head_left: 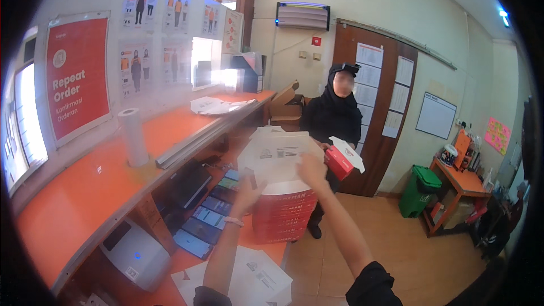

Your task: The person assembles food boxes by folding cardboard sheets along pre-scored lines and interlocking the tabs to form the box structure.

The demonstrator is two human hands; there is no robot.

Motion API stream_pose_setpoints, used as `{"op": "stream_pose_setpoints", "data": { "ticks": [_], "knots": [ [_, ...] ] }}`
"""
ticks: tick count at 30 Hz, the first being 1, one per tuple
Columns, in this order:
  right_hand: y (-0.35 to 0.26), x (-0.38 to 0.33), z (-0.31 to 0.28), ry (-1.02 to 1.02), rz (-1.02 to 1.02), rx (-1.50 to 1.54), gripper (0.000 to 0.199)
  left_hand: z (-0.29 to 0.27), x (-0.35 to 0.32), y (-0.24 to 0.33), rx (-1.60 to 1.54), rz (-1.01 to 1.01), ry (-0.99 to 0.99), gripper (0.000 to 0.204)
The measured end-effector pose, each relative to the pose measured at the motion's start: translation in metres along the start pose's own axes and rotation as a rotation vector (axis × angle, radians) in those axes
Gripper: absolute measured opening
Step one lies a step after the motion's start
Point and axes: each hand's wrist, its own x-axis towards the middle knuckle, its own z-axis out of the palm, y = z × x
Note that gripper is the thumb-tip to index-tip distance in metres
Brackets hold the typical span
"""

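Observation:
In front of me stands a tall stack of nested red cartons (pixel 283 218) with white insides. Its top carton (pixel 276 161) has white flaps spread wide. At the left front edge of this carton is my left hand (pixel 246 194), fingers closed on the flap. My right hand (pixel 311 170) grips the opposite side, its fingers curled and partly blurred. Flat white carton blanks (pixel 249 277) lie below my forearms on the orange counter. Across the stack, a person in black (pixel 334 110) holds another red carton (pixel 340 161) with its white flap raised.
Several phones (pixel 198 229) lie in a row left of the stack, near a grey printer-like device (pixel 136 255). A raised orange shelf (pixel 85 192) carries a white roll (pixel 133 136) and more white blanks (pixel 221 105). A green bin (pixel 419 191) and small desk (pixel 462 175) stand at right.

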Motion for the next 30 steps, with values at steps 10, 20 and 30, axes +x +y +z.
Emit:
{"op": "stream_pose_setpoints", "data": {
  "ticks": [10, 20, 30],
  "knots": [
    [0.053, -0.013, 0.010, -0.086, 0.088, 0.014, 0.025, -0.008, -0.019, 0.030, 0.181, 0.108, -0.156, 0.052],
    [0.040, -0.020, 0.017, -0.015, 0.049, 0.059, 0.019, 0.001, -0.022, 0.009, 0.230, 0.298, 0.169, 0.049],
    [0.070, -0.108, 0.031, 0.269, 0.243, 0.990, 0.020, -0.038, -0.307, -0.011, 0.900, 0.045, -0.745, 0.090]
  ]
}}
